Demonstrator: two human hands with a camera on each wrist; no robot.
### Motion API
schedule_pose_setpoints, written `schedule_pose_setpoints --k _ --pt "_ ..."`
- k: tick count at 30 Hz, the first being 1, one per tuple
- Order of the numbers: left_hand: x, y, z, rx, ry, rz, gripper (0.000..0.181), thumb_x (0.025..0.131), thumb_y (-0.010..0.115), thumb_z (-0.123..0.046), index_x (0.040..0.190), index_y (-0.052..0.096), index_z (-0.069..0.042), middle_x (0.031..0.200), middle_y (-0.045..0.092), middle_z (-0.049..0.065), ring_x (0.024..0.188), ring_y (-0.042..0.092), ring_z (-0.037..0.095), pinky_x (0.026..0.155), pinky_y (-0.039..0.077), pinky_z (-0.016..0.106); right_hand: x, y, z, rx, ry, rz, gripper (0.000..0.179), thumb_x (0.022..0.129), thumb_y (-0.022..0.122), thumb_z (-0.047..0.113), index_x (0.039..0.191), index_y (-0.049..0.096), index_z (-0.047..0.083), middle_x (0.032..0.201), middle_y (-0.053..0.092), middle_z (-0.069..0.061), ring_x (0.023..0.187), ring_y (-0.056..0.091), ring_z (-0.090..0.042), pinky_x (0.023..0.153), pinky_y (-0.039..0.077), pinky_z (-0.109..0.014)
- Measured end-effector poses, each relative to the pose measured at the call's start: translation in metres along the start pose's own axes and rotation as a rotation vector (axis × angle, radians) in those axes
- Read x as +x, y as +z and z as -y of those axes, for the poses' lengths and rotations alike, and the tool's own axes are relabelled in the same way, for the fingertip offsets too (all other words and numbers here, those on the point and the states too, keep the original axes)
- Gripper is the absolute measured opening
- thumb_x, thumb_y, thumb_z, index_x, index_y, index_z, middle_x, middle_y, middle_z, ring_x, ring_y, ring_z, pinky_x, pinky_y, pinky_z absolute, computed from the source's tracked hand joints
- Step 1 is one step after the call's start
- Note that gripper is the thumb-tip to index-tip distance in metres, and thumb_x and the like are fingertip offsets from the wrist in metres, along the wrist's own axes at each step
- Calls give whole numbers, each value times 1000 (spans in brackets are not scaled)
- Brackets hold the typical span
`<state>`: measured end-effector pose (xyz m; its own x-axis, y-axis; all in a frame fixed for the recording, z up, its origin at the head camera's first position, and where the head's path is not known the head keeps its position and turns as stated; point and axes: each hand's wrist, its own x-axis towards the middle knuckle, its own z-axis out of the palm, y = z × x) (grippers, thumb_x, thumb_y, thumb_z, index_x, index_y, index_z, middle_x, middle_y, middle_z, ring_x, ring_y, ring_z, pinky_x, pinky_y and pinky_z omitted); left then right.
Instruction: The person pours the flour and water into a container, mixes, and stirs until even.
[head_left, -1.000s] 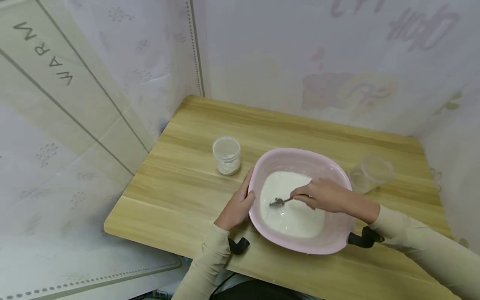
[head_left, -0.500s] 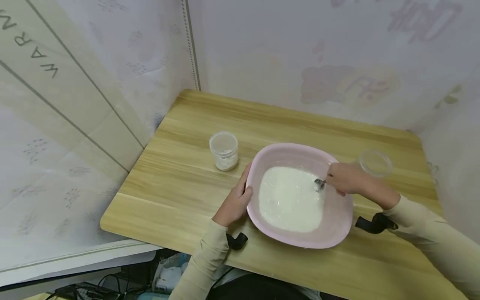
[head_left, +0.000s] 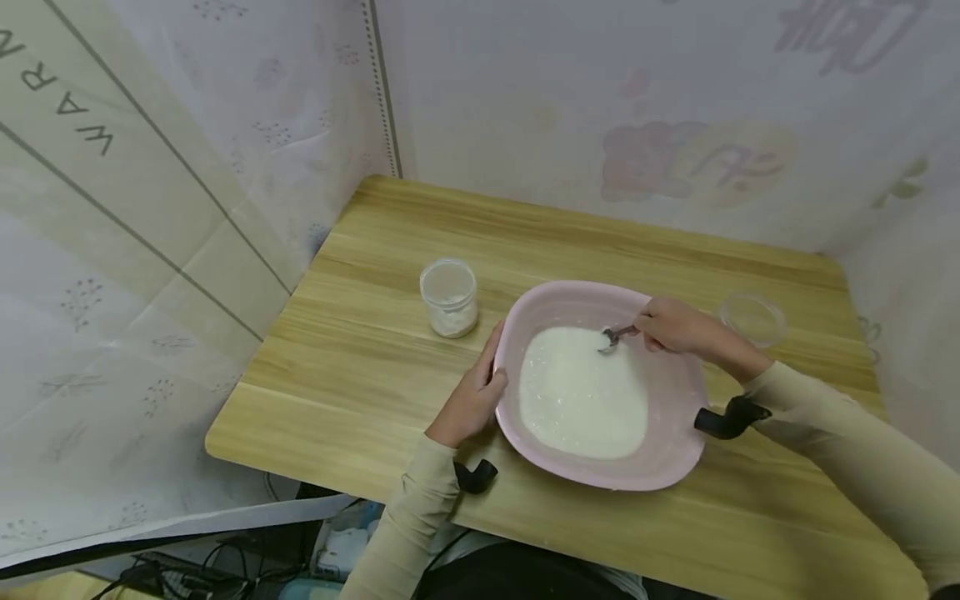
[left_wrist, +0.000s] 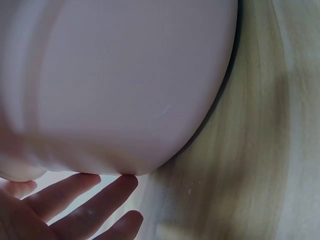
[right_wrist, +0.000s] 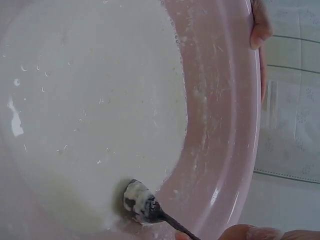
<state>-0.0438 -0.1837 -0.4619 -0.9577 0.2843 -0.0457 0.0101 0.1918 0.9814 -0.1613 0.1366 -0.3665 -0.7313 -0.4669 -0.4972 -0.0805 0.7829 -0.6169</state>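
A pink plastic basin [head_left: 677, 408] holds milky white liquid [head_left: 581, 396]. My left hand [head_left: 468, 404] grips its left side, thumb at the rim and fingers against the outer wall. The left wrist view shows those fingers [left_wrist: 95, 210] extended along the wall. My right hand [head_left: 675, 327] pinches the handle of a metal spoon [head_left: 610, 340] over the basin's far right part. In the right wrist view, the spoon's bowl [right_wrist: 141, 202] is smeared with white paste and sits at the liquid's edge; whether it dips below the surface I cannot tell.
A clear plastic jar [head_left: 448, 298] with white contents stands left of the basin. Behind my right hand is a clear round container [head_left: 752, 318], partly hidden. All rest on a wooden table [head_left: 337, 358] with patterned walls behind. Cables [head_left: 225, 567] lie below at the left.
My right hand and the spoon have moved from the middle of the liquid to the right wall, then back left and slightly farther from me. The left hand stays on the basin.
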Motion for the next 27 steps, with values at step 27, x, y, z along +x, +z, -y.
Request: schedule_pose_setpoints --k 27 --pt "0 0 -4 11 10 -30 69 107 38 -18 166 14 -45 173 21 -12 146 47 25 117 44 49 -25 66 38 -304 -335 248 28 109 53 24 105 79 17 72 63 11 56 45 1 62 44 -21"
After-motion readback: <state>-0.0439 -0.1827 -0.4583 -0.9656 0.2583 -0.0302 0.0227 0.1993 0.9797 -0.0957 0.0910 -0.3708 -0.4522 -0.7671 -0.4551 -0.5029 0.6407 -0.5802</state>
